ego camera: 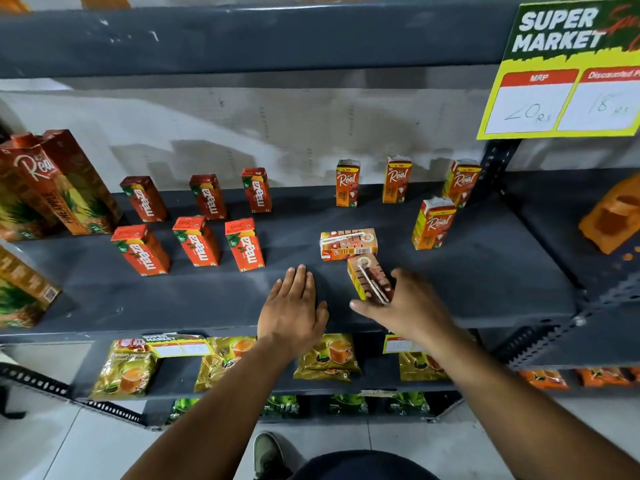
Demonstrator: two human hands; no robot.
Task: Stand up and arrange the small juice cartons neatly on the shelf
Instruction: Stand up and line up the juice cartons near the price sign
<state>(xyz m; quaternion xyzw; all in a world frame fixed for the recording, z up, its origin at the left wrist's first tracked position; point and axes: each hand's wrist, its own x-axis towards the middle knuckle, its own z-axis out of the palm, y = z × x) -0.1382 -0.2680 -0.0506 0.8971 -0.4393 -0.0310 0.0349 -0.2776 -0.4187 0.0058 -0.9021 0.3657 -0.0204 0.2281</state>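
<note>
My right hand (412,306) has its fingers (398,276) wrapped around a small Real juice carton (370,283), thumb low on the near side, the carton tipped with its straw face upward near the front of the dark grey shelf (485,271). My left hand (294,306) lies flat and released on the shelf board just beside it, fingers spread, gripping nothing.

Just behind the held carton, and seemingly touching it, a second Real carton (348,244) lies on its side. Four more Real cartons already stand: three along the back (347,183) (396,180) (461,183) and one in front at the right (433,223). To the left, six Maaza cartons (195,240) stand in two rows of three, well apart from my hands.

I judge I am midway through uprighting the Real group: the held carton needs turning onto its base and setting in the front row, in line with the standing one at right, then the lying carton needs the same. The move calls for a clean wrist rotation without knocking the carton behind.

Further out, tall Real pineapple cartons (52,188) crowd the left end, a yellow supermarket price sign (561,98) hangs at upper right, gold tea packets (329,356) fill the shelf below, and pale floor tiles (52,445) show beneath.
</note>
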